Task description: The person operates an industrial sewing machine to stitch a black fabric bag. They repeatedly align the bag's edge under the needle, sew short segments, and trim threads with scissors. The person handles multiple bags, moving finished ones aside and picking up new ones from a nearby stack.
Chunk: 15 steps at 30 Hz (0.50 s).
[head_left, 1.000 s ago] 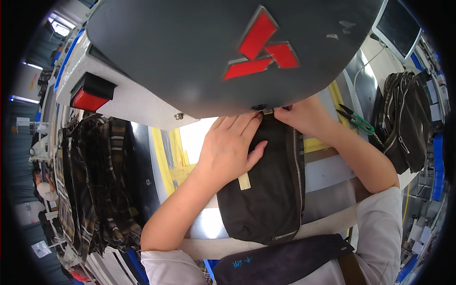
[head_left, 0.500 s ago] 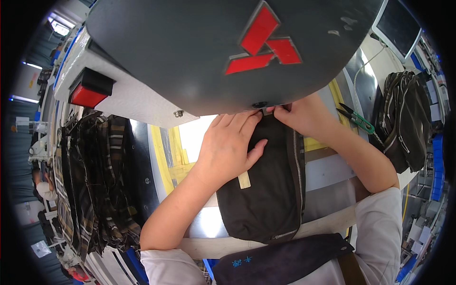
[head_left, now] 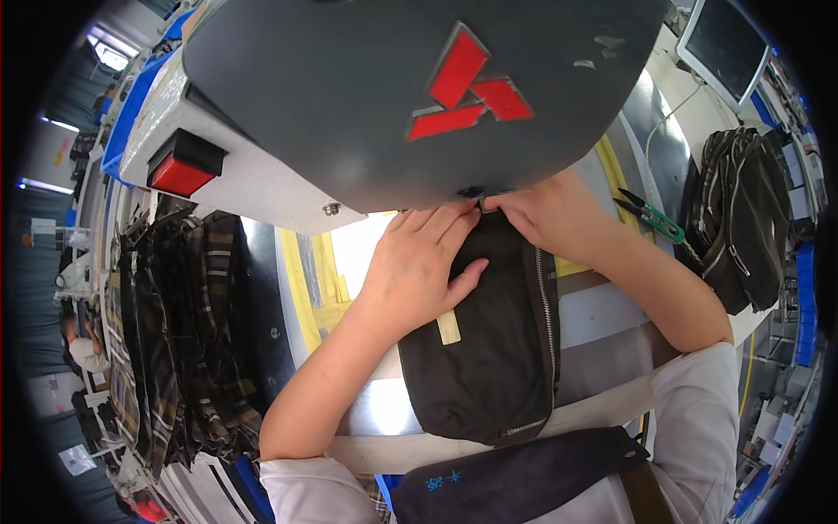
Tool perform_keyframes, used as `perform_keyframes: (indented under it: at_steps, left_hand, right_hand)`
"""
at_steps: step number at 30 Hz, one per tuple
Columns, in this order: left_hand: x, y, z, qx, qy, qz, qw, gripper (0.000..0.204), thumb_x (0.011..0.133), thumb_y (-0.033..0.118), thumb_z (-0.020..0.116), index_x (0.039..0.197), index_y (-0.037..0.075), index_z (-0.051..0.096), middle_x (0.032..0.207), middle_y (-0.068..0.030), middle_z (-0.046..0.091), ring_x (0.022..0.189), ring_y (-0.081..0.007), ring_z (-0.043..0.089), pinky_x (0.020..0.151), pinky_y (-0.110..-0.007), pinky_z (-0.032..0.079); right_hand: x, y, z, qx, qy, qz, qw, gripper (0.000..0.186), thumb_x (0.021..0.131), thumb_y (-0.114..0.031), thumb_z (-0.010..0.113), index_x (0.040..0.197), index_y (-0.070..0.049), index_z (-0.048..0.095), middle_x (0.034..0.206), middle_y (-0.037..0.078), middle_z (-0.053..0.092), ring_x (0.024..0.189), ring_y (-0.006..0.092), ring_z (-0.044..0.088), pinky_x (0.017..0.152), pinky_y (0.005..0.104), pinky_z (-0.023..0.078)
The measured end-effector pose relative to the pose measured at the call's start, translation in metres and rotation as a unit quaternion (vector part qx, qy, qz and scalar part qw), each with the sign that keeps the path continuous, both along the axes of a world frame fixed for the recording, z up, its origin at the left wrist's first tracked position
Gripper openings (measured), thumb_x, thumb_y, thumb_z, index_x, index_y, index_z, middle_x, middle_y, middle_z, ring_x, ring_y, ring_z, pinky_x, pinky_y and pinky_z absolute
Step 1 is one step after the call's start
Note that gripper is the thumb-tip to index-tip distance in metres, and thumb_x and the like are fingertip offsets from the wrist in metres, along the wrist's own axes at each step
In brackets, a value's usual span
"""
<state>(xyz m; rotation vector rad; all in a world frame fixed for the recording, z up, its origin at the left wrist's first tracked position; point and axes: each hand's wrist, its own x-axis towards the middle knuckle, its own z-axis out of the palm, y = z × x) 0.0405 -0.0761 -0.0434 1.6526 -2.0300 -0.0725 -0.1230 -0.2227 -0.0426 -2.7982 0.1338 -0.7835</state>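
Observation:
A dark brown zippered fabric pouch (head_left: 489,349) lies lengthwise before me, a metal zipper along its right side and a small pale strip near its left edge. My left hand (head_left: 425,266) rests flat on its far left part, fingers stretched forward and thumb apart. At the pouch's far end, my right hand (head_left: 546,214) has bent fingers closed on the edge, close to a small metal tab. Both sets of fingertips reach the lower rim of a grey sewing machine head (head_left: 349,113), which hides the needle area and part of the fingertips.
Green-handled thread snips (head_left: 659,224) lie on the right of the machine table, beside a stack of dark zippered pouches (head_left: 742,218). Plaid and dark fabric pieces (head_left: 188,332) hang at the left. A red switch (head_left: 182,175) sits on the machine's white arm; yellow tape (head_left: 301,284) marks the table.
The machine head appears slightly farther left in view. My right fingers have shifted slightly left at the pouch's far edge. My left hand stays flat on the pouch.

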Motion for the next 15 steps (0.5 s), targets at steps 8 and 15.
perform_keyframes:
  at_steps: [8,15]
  left_hand:
    - [0.005,0.002,0.000,0.010,-0.030,-0.003,1.000,0.047,0.075,0.022,0.075,0.115,0.002,0.062,0.125,-0.0083,0.061,0.113,-0.0273,0.059,0.096,-0.040,0.045]
    - [0.004,0.001,0.002,0.006,-0.032,0.007,0.999,0.048,0.074,0.025,0.076,0.116,0.005,0.062,0.123,-0.0071,0.061,0.110,-0.0286,0.060,0.096,-0.041,0.045]
  right_hand:
    - [-0.011,0.009,-0.001,-0.152,0.062,0.020,0.986,0.023,0.076,-0.011,0.061,0.096,-0.001,0.066,0.108,0.011,0.068,0.102,0.0231,0.063,0.093,0.0357,0.049]
    - [-0.013,0.012,0.000,-0.203,0.076,0.027,0.976,0.028,0.075,-0.012,0.061,0.099,0.002,0.064,0.112,0.016,0.065,0.103,0.0250,0.063,0.094,0.0358,0.049]
